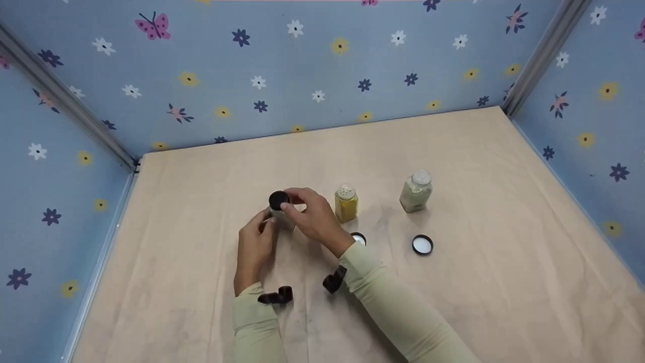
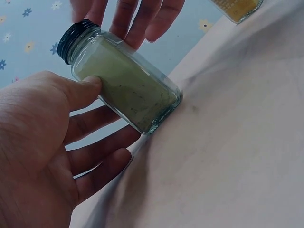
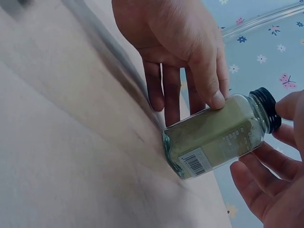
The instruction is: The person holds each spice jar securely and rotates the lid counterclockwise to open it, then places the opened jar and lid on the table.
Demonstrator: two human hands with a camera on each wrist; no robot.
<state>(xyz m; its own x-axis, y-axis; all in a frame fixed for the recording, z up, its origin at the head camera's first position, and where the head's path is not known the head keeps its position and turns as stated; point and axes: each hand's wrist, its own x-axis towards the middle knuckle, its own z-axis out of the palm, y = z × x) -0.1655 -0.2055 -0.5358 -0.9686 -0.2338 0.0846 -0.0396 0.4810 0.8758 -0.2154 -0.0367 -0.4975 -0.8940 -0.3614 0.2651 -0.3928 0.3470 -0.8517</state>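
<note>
A square glass spice jar (image 2: 128, 85) of green powder, with a black screw lid (image 1: 278, 200), stands on the cloth between my hands. My left hand (image 1: 256, 244) holds the jar's body from the left, thumb on one side and fingers on the other. At the top, my right hand (image 1: 317, 217) pinches the lid between thumb and fingers. A barcode label (image 3: 195, 162) shows low on the jar in the right wrist view. To the right of my right hand stands a jar of yellow powder (image 1: 346, 209) with a holed shaker top.
Farther right is another jar of pale green powder (image 1: 416, 195) with a shaker top. A black lid (image 1: 422, 245) lies white side up before it. Another lid (image 1: 359, 238) is partly hidden by my right wrist. Flowered panels (image 1: 317, 70) wall in the cloth-covered table (image 1: 478, 302).
</note>
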